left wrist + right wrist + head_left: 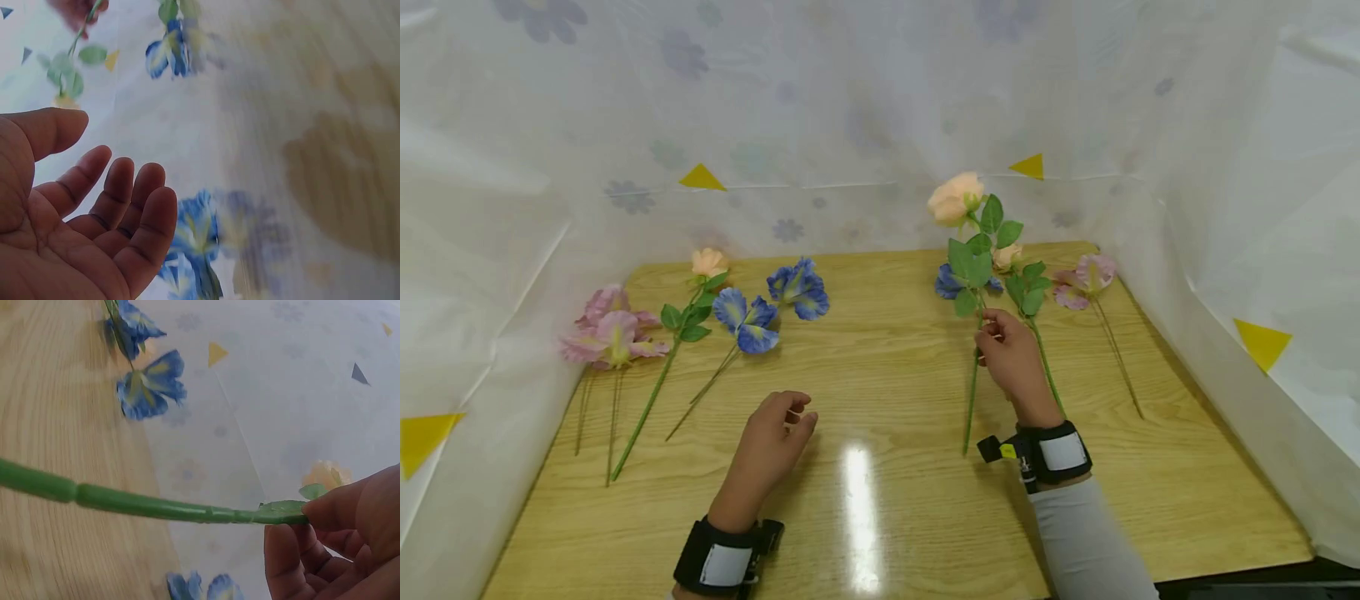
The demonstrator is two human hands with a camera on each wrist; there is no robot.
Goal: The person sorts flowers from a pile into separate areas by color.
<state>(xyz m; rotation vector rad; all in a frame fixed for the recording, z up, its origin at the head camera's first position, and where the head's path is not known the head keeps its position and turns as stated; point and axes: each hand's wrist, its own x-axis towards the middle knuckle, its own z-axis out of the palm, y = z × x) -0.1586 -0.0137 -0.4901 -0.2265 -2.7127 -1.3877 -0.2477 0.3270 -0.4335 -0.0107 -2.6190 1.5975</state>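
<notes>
My right hand (1013, 354) pinches the green stem of a peach rose (957, 200) between thumb and fingers, holding it upright with its bloom at the top. The right wrist view shows the stem (144, 505) running left from the fingertips. Behind its leaves, a blue iris (951, 282) is partly hidden. Just right of that hand lies a second, smaller peach rose (1006, 257). My left hand (772, 437) hovers over the table with relaxed, slightly bent fingers and holds nothing. Nearest to it are two blue irises (747, 321), (801, 287).
Pink flowers (616, 337) and a peach rose (709, 263) lie on the left of the wooden table (880, 367). At the right lies another pink flower (1086, 282). White patterned sheeting (850, 108) with yellow triangles (702, 177) encloses the back and sides.
</notes>
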